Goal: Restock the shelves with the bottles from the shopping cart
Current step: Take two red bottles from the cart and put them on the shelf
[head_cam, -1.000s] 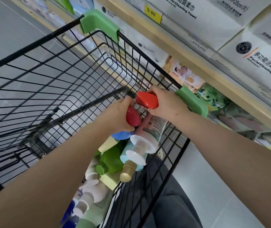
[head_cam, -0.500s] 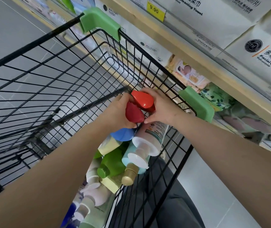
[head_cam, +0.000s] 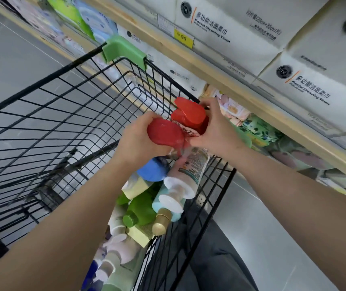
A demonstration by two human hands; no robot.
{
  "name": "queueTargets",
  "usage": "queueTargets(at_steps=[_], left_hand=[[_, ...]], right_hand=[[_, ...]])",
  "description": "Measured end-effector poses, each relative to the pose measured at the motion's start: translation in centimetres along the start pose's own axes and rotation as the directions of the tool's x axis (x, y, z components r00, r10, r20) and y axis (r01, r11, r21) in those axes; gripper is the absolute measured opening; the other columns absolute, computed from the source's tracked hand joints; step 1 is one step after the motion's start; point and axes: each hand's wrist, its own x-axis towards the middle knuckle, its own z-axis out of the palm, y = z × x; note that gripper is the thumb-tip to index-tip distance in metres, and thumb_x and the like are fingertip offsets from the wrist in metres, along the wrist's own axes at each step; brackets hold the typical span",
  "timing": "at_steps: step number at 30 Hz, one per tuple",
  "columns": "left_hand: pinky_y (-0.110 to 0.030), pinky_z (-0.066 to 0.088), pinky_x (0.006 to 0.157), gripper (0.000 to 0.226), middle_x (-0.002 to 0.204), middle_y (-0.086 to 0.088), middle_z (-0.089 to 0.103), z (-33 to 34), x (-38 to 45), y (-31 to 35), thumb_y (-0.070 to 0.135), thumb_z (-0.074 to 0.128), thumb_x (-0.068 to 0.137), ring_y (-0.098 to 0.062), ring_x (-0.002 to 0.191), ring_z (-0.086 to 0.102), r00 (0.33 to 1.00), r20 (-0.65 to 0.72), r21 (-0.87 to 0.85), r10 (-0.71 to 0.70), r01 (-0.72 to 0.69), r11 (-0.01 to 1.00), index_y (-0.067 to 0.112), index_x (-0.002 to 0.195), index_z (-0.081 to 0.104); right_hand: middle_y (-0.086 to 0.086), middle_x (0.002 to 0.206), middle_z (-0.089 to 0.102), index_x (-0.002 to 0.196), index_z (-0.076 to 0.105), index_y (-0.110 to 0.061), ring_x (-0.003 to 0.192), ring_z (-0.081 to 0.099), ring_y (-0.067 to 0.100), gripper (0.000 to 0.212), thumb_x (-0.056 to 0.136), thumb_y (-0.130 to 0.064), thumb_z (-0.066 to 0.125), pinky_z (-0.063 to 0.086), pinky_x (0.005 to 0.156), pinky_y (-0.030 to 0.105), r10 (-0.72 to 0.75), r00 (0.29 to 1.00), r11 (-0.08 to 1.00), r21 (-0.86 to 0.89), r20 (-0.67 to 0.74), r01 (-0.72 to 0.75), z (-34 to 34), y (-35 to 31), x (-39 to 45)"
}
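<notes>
Above the black wire shopping cart (head_cam: 67, 106), my left hand (head_cam: 138, 137) grips a red-capped bottle (head_cam: 164, 133). Right beside it my right hand (head_cam: 216, 131) grips a second red-capped bottle (head_cam: 189, 116), its cap pointing up and to the left. The two red caps nearly touch. Below them, several bottles lie piled along the cart's right side: a blue-capped one (head_cam: 153, 169), a white-capped one with a label (head_cam: 191, 171), a green one (head_cam: 140, 208), a gold-capped one (head_cam: 161, 223) and pale pump bottles (head_cam: 117, 244).
A wooden shelf edge (head_cam: 210, 66) with a yellow price tag (head_cam: 183, 38) runs diagonally on the right. White towel packs (head_cam: 306, 89) sit above it, colourful wipe packs (head_cam: 258, 127) below. Green corner guards (head_cam: 121, 49) cap the cart rim. Grey floor lies to the left.
Both hands have lifted their red-capped bottles up out of the pile, clear of the cart rim. The view has shifted so the shelf appears closer.
</notes>
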Motion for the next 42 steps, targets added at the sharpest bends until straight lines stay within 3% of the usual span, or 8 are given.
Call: queueTargets(at_steps=[3, 6, 10, 15, 18, 22, 30, 42], left_hand=[[-0.007, 0.042, 0.063, 0.05, 0.081, 0.016, 0.056, -1.9, -1.8, 2.3, 0.011, 0.082, 0.057, -0.004, 0.078, 0.057, 0.998, -0.047, -0.194, -0.033, 0.023, 0.981, 0.033, 0.085, 0.047], [-0.001, 0.045, 0.06, 0.048, 0.082, 0.016, 0.058, -3.4, -3.4, 4.9, 0.005, 0.08, 0.059, 0.012, 0.068, 0.058, 0.996, -0.065, -0.441, -0.063, 0.028, 0.897, 0.031, 0.086, 0.05], [-0.027, 0.054, 0.071, 0.042, 0.085, 0.006, 0.068, -4.5, -5.1, 8.4, 0.014, 0.081, 0.056, -0.014, 0.08, 0.067, 0.994, -0.068, -0.632, -0.087, 0.025, 0.775, 0.024, 0.089, 0.056], [-0.016, 0.049, 0.045, 0.009, 0.051, 0.009, 0.067, -5.9, -7.3, 12.8, 0.015, 0.066, 0.073, -0.004, 0.046, 0.063, 0.999, -0.048, -0.767, -0.02, -0.024, 0.641, 0.018, 0.074, 0.058], [-0.017, 0.05, 0.046, 0.026, 0.054, 0.008, 0.069, -6.0, -8.5, 14.2, 0.031, 0.067, 0.059, -0.006, 0.048, 0.064, 1.0, -0.013, -0.794, 0.018, -0.021, 0.607, 0.018, 0.079, 0.058], [-0.018, 0.05, 0.046, 0.016, 0.053, 0.009, 0.068, -5.2, -9.6, 15.7, 0.025, 0.068, 0.073, -0.006, 0.047, 0.063, 1.0, -0.005, -0.774, 0.008, -0.009, 0.633, 0.019, 0.083, 0.057], [-0.029, 0.057, 0.056, 0.025, 0.054, 0.002, 0.069, -0.4, -12.4, 20.8, 0.031, 0.071, 0.07, -0.014, 0.049, 0.064, 0.981, 0.191, -0.706, 0.039, 0.109, 0.7, 0.014, 0.083, 0.06], [-0.028, 0.056, 0.057, 0.024, 0.056, 0.001, 0.07, 15.2, -22.6, 32.7, 0.032, 0.073, 0.063, -0.014, 0.05, 0.066, 0.921, 0.322, -0.627, 0.218, 0.035, 0.778, 0.017, 0.078, 0.061]], right_hand=[[-0.003, 0.109, 0.054, 0.109, 0.034, -0.021, 0.1, 0.056, 0.015, 0.063, 0.065, -0.01, 0.078, 0.044, 0.088, 0.025, 0.054, 0.994, 0.968, 0.25, -0.096, -0.029, -1.5, -1.4, -2.0], [-0.012, 0.094, 0.055, 0.105, 0.04, -0.023, 0.086, 0.056, 0.002, 0.056, 0.066, -0.005, 0.076, 0.043, 0.073, 0.011, 0.11, 0.97, 0.892, 0.453, -0.218, 0.001, -3.4, -2.9, -4.0], [-0.009, 0.091, 0.062, 0.098, 0.052, -0.02, 0.079, 0.061, -0.001, 0.039, 0.066, -0.01, 0.072, 0.05, 0.072, 0.016, 0.161, 0.923, 0.691, 0.708, -0.348, 0.146, -6.1, -4.8, -7.0], [-0.009, 0.076, 0.069, 0.088, 0.058, -0.02, 0.063, 0.066, -0.001, 0.013, 0.079, -0.014, 0.063, 0.051, 0.057, 0.017, 0.224, 0.868, 0.501, 0.817, -0.443, 0.287, -8.8, -6.5, -10.7], [-0.004, 0.065, 0.072, 0.086, 0.061, -0.015, 0.058, 0.067, 0.01, 0.017, 0.075, -0.027, 0.064, 0.056, 0.058, 0.024, 0.229, 0.885, 0.399, 0.868, -0.406, 0.295, -9.7, -6.3, -12.8], [0.002, 0.072, 0.072, 0.091, 0.063, -0.012, 0.062, 0.068, 0.016, 0.05, 0.056, -0.047, 0.069, 0.056, 0.065, 0.03, 0.199, 0.927, 0.409, 0.886, -0.319, 0.217, -10.9, -5.3, -16.3], [-0.001, 0.062, 0.072, 0.079, 0.066, -0.016, 0.055, 0.068, 0.013, 0.038, 0.052, -0.043, 0.069, 0.056, 0.057, 0.026, 0.22, 0.908, 0.436, 0.869, -0.356, 0.235, -13.0, -2.8, -22.4], [-0.003, 0.054, 0.07, 0.076, 0.062, -0.015, 0.048, 0.065, 0.009, 0.017, 0.074, -0.032, 0.062, 0.056, 0.05, 0.022, 0.315, 0.802, 0.445, 0.825, -0.507, 0.347, -21.7, 7.5, -39.0]])
